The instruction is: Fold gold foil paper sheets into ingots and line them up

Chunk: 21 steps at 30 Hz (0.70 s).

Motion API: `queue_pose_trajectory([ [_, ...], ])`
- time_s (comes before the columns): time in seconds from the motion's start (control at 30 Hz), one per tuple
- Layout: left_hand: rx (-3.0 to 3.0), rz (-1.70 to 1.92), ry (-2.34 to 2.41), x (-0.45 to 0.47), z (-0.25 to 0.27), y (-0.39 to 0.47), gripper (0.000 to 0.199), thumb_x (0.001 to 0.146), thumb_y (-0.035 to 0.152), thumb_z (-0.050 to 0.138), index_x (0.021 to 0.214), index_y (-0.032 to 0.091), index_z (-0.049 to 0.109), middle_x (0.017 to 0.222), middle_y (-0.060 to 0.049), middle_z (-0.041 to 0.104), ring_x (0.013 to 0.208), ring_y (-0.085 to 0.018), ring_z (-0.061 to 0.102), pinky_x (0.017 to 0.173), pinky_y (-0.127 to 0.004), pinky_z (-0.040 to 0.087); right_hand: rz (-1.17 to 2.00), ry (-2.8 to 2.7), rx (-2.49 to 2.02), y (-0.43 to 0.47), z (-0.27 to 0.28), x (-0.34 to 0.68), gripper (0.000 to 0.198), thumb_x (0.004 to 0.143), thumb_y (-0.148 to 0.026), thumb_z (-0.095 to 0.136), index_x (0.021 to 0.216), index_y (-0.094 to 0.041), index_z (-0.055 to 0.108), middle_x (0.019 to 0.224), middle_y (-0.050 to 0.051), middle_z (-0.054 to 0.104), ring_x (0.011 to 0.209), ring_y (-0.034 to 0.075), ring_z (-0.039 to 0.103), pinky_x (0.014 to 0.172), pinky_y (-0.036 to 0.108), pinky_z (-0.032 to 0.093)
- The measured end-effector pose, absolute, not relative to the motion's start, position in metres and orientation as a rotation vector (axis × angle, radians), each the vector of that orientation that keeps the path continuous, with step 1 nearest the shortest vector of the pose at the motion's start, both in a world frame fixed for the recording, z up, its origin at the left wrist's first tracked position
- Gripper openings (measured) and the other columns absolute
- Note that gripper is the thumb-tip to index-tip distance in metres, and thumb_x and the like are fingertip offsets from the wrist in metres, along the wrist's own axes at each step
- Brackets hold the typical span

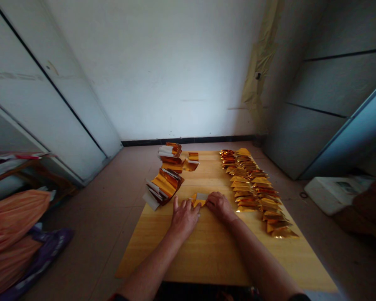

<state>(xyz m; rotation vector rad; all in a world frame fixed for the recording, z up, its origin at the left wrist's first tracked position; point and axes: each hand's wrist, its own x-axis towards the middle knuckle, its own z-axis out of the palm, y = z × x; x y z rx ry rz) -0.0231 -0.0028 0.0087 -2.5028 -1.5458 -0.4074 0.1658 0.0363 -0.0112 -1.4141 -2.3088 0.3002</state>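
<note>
A small sheet of gold foil paper [199,200], partly folded with a pale grey side showing, lies on the wooden table between my hands. My left hand [184,215] holds its left part down with thumb and forefinger, the other fingers resting on the wood. At its right edge, the fingers of my right hand [221,205] are bent together and grip the paper; their tips are partly hidden. Beyond my left hand sits a curled stack of gold foil sheets [166,184]. Rows of folded gold foil pieces [244,184] lie along the right side.
The wooden table [207,251] reaches toward a white wall [175,83]. More curled sheets [172,156] lie at its far left corner. Orange bags [15,221] are on the floor at left, a white foam box [329,194] at right.
</note>
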Motion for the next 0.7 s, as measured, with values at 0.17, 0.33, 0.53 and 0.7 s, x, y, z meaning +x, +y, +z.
queue_pose_trajectory([
  [0.17,-2.512,-0.392,-1.529,-0.025,0.007,-0.002,0.033,0.080,0.034,0.062,0.113,0.031,0.061,0.111,-0.010,0.063,0.100,-0.024,0.057,0.106,-0.060,0.019,0.216,-2.390,-1.567,0.041,-0.002,0.158,0.019,0.093,-0.025,0.046,0.091,-0.017,0.063,0.096,0.006,0.062,0.091,0.017,0.054,0.079,0.026,0.038],
  [0.33,-2.515,-0.374,-1.524,-0.027,0.006,-0.004,0.033,0.081,0.035,0.061,0.114,0.032,0.060,0.115,-0.010,0.063,0.102,-0.024,0.057,0.106,-0.060,0.019,0.184,-2.480,-1.669,0.044,0.007,0.150,0.022,0.095,-0.026,0.042,0.095,-0.017,0.061,0.101,0.008,0.061,0.092,0.016,0.056,0.079,0.025,0.040],
  [0.53,-2.517,-0.345,-1.531,-0.028,0.004,-0.006,0.030,0.081,0.034,0.061,0.111,0.031,0.060,0.119,-0.010,0.060,0.106,-0.024,0.056,0.107,-0.059,0.020,0.126,-2.549,-1.668,0.044,0.006,0.149,0.026,0.097,-0.026,0.036,0.098,-0.018,0.060,0.101,0.008,0.060,0.090,0.016,0.058,0.078,0.024,0.040],
  [0.7,-2.526,-0.321,-1.542,-0.027,0.005,-0.008,0.038,0.082,0.033,0.060,0.120,0.036,0.055,0.121,-0.009,0.059,0.107,-0.024,0.056,0.106,-0.059,0.021,0.098,-2.528,-1.691,0.043,0.006,0.148,0.024,0.096,-0.028,0.039,0.097,-0.017,0.060,0.100,0.008,0.060,0.088,0.017,0.059,0.077,0.025,0.041],
])
